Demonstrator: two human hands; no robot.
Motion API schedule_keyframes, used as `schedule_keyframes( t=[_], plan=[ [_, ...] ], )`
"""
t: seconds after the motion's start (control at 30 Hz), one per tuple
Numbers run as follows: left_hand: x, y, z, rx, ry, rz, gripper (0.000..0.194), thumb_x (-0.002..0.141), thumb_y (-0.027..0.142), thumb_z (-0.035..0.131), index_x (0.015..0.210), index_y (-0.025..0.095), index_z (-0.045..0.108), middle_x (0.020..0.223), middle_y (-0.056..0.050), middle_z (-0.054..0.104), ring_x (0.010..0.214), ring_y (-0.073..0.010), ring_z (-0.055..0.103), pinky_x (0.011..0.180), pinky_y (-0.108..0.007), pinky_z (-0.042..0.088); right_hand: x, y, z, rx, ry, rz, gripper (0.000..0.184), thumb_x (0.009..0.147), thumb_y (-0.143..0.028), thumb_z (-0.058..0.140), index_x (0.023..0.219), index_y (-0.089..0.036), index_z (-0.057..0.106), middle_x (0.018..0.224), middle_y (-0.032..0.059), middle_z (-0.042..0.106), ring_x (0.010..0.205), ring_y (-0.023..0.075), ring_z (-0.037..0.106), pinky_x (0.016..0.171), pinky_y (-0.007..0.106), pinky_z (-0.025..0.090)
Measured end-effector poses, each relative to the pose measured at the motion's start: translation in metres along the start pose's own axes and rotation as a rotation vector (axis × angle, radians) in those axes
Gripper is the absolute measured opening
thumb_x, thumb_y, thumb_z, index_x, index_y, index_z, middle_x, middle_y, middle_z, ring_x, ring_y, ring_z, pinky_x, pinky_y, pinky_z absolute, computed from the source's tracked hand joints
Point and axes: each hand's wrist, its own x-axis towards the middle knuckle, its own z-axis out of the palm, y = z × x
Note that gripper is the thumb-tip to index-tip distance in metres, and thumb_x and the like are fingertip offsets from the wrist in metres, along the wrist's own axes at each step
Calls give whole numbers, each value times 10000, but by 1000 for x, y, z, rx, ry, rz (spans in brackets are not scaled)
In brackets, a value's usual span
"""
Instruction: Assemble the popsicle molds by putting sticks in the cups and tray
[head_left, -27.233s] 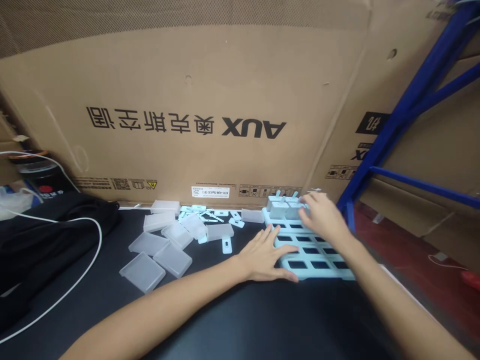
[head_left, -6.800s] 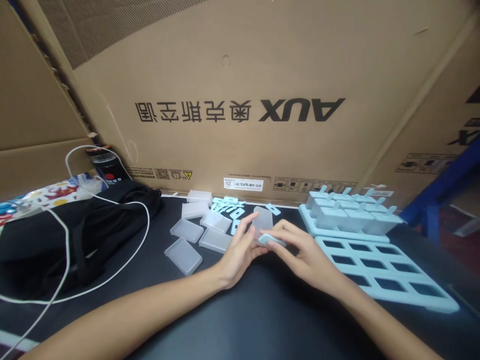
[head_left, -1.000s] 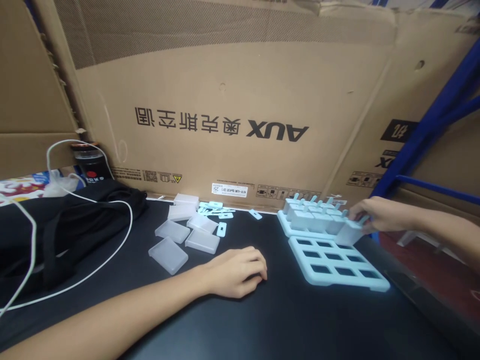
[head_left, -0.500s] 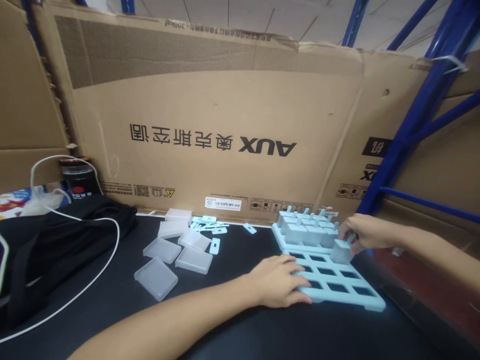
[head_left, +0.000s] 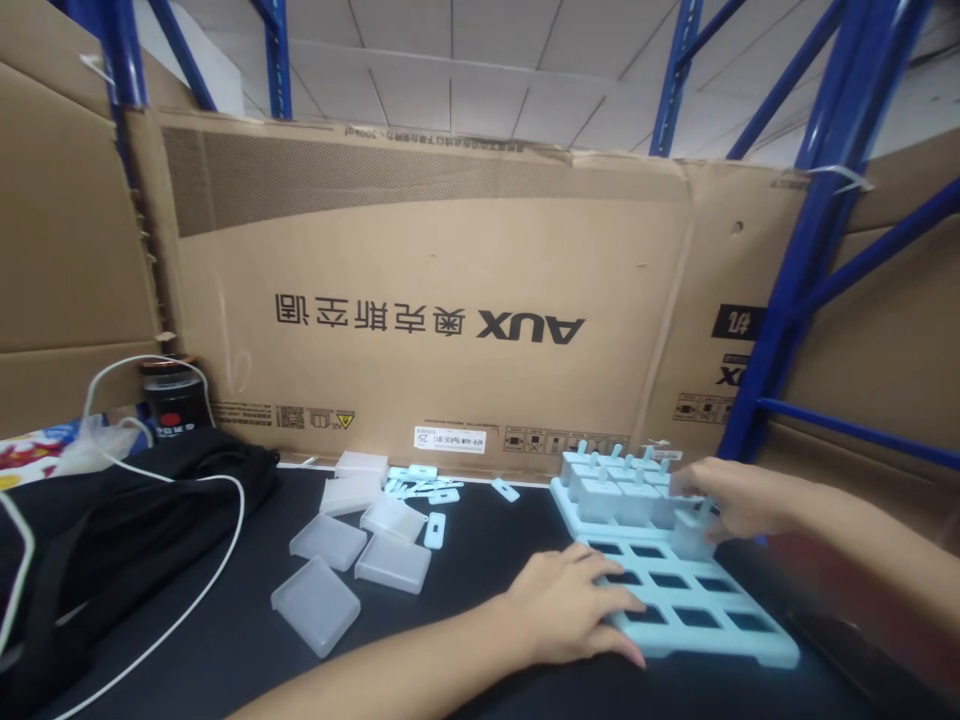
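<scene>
A light-blue popsicle mold rack (head_left: 720, 640) with square openings lies on the dark tabletop. Several popsicle molds (head_left: 600, 498) with upright sticks stand grouped in its far part, while the near openings hold none. My right hand (head_left: 739, 497) grips a single popsicle mold (head_left: 693, 533) by its upper part; the mold sits over an opening at the right of the rack, though whether it is fully seated cannot be told. My left hand (head_left: 574, 605) rests with spread fingers on the rack's left edge.
Several translucent covers (head_left: 318, 605) lie left of the rack, beside a pile of small light-blue slotted pieces (head_left: 420, 485). A black bag (head_left: 150, 530), a white cable (head_left: 241, 510) and a dark jar (head_left: 176, 395) occupy the left. A cardboard panel (head_left: 427, 250) stands behind.
The view has tilted up, so everything sits lower in the picture. My right hand still grips the mold at the rack's right side, and my left hand stays on the rack's left edge.
</scene>
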Motion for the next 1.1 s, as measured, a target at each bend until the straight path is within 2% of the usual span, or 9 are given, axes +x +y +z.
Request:
schedule_keyframes(
  t=[0.17,0.23,0.3,0.4,0.57,0.7,0.83,1.0,1.1],
  plan=[
    [-20,1,-36,103,29,-47,623,874,693,446,1299,242,512,1338,-65,536,1170,-245,512,946,-379,467,46,-60,-7,-25,-155,-215,246,884,-371,587,917,-155,699,985,136,671,909,213,636,771,272,438],
    [-36,-9,-58,226,-47,-174,425,938,534,451,1115,180,607,1110,-85,628,1046,-260,553,897,-402,470,59,-86,3,-11,-226,-311,249,888,-370,568,962,-162,682,986,129,669,919,230,634,782,291,453],
    [-55,-26,-82,382,-118,-371,326,949,385,443,984,134,647,971,-118,636,987,-288,561,878,-435,459,69,-110,22,5,-266,-359,265,896,-358,544,1022,-158,663,1014,130,663,951,254,628,796,320,470],
    [-81,-49,-108,527,-259,-587,344,925,354,464,923,100,696,941,-166,643,1005,-345,558,853,-469,454,82,-140,59,19,-280,-286,307,907,-316,514,1104,-116,638,1087,164,645,1040,291,604,832,365,485],
    [-104,-66,-115,446,-311,-598,355,941,370,438,930,170,731,970,-122,658,992,-305,570,881,-448,438,87,-154,101,23,-312,-189,247,892,-182,482,1020,-83,669,1025,192,655,1016,314,620,794,383,502],
    [-109,-78,-123,308,-217,-548,390,976,362,357,1115,202,685,1084,-94,652,1040,-263,568,932,-410,425,73,-138,101,18,-314,-202,278,864,-97,431,1030,-112,653,1029,168,651,977,288,633,752,361,500],
    [-119,-97,-144,298,-237,-615,377,900,382,475,1128,171,687,1142,-123,660,1110,-308,554,987,-449,395,64,-132,90,29,-335,-184,240,835,-124,482,1004,-103,651,1007,169,653,953,295,631,752,367,491],
    [-128,-105,-151,203,-328,-627,341,815,330,560,1097,217,716,1167,-101,676,1112,-307,582,993,-438,407,65,-163,77,199,-197,-283,271,895,-258,490,1083,-131,637,1097,149,615,1023,264,582,832,349,458],
    [-129,-105,-145,178,-331,-618,401,807,319,570,1190,254,673,1201,-91,663,1124,-300,583,982,-426,419,64,-185,71,355,-232,-396,315,945,-371,440,1086,-188,654,1050,103,618,982,239,585,761,314,448]
  ],
)
